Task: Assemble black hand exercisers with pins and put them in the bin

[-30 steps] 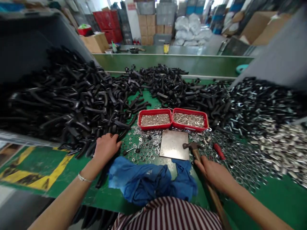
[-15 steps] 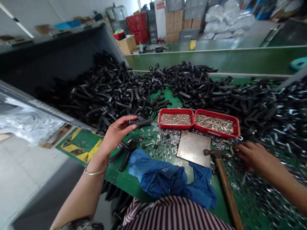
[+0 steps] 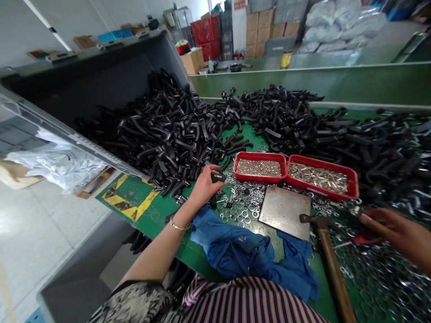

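Green workbench point(image 3: 144, 220) lies heaped with curved black plastic parts point(image 3: 175, 139). Left hand point(image 3: 204, 188) pinches a small black piece point(image 3: 218, 177); right hand point(image 3: 400, 235) closes around a red-handled tool point(image 3: 365, 238).

On the workbench point(image 3: 175, 229), a large heap of curved plastic parts point(image 3: 175, 134) lies at the back and continues to the right. Its left end rests against a big bin point(image 3: 101, 85). In front of the heap stand two trays point(image 3: 259, 154) side by side, and both are filled with small metal pieces. A steel plate point(image 3: 284, 211) lies before the trays, with loose washers point(image 3: 242, 208) spread on both sides of it. A hammer point(image 3: 328, 255) lies just right of the plate, and a crumpled cloth point(image 3: 242, 255) lies before it. The left hand point(image 3: 204, 188) is left of the trays, above the washers.
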Demonstrator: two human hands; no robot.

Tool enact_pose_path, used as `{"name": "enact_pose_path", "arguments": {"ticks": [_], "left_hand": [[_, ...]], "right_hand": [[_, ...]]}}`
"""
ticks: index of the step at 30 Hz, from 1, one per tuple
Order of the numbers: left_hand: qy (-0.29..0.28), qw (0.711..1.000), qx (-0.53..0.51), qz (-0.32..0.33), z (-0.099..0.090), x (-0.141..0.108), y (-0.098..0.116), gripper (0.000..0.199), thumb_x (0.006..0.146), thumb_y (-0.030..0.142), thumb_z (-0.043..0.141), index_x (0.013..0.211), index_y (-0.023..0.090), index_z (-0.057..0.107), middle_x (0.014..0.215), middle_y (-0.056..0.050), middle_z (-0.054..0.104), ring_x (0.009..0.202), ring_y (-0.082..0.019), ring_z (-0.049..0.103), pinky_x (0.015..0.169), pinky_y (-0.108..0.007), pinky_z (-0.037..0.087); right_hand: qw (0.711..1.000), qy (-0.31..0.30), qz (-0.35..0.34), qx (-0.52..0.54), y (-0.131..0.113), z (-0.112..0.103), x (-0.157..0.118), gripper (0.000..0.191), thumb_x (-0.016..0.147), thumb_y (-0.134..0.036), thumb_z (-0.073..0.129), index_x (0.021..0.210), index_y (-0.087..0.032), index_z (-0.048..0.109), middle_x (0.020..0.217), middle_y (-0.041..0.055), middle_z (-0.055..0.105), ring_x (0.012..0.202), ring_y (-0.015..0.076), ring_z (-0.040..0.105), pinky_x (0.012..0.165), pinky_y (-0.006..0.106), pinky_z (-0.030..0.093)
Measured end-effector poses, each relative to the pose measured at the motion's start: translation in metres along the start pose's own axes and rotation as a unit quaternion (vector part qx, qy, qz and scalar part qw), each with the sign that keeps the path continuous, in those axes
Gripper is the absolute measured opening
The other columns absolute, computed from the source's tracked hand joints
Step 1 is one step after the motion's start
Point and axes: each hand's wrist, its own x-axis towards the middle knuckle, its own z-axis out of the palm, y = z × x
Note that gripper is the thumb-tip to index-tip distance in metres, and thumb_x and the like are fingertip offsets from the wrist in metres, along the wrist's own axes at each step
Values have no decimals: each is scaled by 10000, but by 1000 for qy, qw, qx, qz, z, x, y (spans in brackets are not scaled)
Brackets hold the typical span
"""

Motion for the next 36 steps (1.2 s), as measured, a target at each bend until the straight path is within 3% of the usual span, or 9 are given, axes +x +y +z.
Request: {"name": "enact_pose_path", "arguments": {"ticks": [3, 5, 12, 17, 19, 24, 27, 31, 36], "left_hand": [[-93, 959, 266, -11, 1, -2, -20, 381, 771, 215, 715, 1114, 157, 561, 921, -73, 666, 854, -220, 653, 778, -319, 493], [-165, 923, 348, -5, 2, 0, -30, 268, 781, 163, 659, 1042, 167, 601, 973, -89, 683, 931, -236, 650, 799, -306, 479], [-258, 889, 379, 13, 14, 25, -39, 137, 725, 139, 572, 837, 181, 638, 819, -57, 695, 756, -208, 645, 651, -262, 441], [-270, 841, 468, 19, 18, 30, -29, 145, 741, 227, 566, 864, 185, 631, 902, -105, 698, 797, -247, 658, 646, -285, 436], [-243, 849, 468, 36, 19, 28, -22, 133, 753, 228, 555, 860, 176, 616, 912, -116, 691, 831, -260, 660, 680, -301, 451], [-114, 954, 274, 30, 39, 10, -1, 170, 750, 250, 594, 904, 178, 589, 839, -48, 676, 797, -225, 655, 707, -303, 483], [-121, 992, 31, -5, 72, -1, 16, 229, 767, 253, 602, 985, 183, 612, 790, -8, 669, 652, -173, 651, 633, -282, 507], [-156, 970, -183, -36, 122, -6, 40, 238, 761, 283, 674, 977, 183, 657, 715, 5, 630, 535, -122, 600, 511, -234, 483], [-249, 914, -306, -90, 168, -17, 52, 359, 756, 374, 751, 1033, 156, 680, 616, 6, 608, 516, -107, 578, 502, -212, 475]], "right_hand": [[990, -37, 101, 90, -8, -12, 4, 431, 783, -663, 608, 974, -281, 670, 977, 197, 738, 715, 319, 680, 663, 493, 456], [976, -63, 125, 168, -17, -14, 5, 424, 786, -615, 640, 991, -245, 653, 962, 213, 725, 682, 293, 667, 656, 475, 465], [936, -129, 116, 307, -56, -5, 0, 429, 767, -565, 704, 997, -220, 596, 717, -5, 584, 571, 138, 538, 506, 278, 471], [916, -123, 93, 370, -73, -2, -6, 437, 793, -588, 672, 977, -205, 571, 790, -7, 609, 542, 99, 527, 473, 234, 463], [921, -109, 85, 364, -80, -1, -8, 435, 790, -582, 672, 988, -208, 574, 801, -4, 615, 563, 109, 549, 467, 228, 456], [921, -108, 107, 359, -94, 5, -12, 428, 796, -573, 660, 1031, -225, 572, 765, -15, 609, 582, 139, 585, 434, 223, 424], [913, -100, 103, 382, -102, 11, -11, 390, 823, -572, 631, 986, -223, 566, 753, -15, 602, 581, 133, 580, 499, 254, 474], [940, -35, 97, 325, -109, 14, -7, 371, 815, -566, 647, 918, -221, 556, 762, -3, 617, 590, 144, 594, 503, 256, 471], [948, -19, 91, 305, -118, 14, -10, 350, 861, -573, 589, 936, -232, 569, 727, -13, 595, 540, 141, 562, 443, 250, 435]]}}
